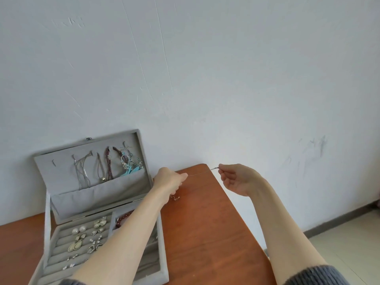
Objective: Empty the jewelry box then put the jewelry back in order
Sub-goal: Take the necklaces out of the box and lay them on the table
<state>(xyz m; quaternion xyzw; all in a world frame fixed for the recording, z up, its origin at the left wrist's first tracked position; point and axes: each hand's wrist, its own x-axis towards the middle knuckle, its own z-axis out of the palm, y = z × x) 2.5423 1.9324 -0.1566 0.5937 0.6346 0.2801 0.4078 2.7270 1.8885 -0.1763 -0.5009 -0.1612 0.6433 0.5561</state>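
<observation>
two hands hold a thin chain [200, 172] tight in the air over the tabletop [205, 223], the left hand [169, 181] and right hand [234, 178] each pinching one end, beside the open jewelry box [162, 233]; it looks light, floppy and easy to snap or tangle.

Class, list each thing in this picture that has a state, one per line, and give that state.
Jewelry box: open, lid leaning back against the wall.
Lid pocket: necklaces hanging into it.
Ring rolls: several earrings tucked in.
Thin chain: stretched taut between both hands, above the table.
Left hand: closed on the chain.
Right hand: pinching the chain's end.
</observation>
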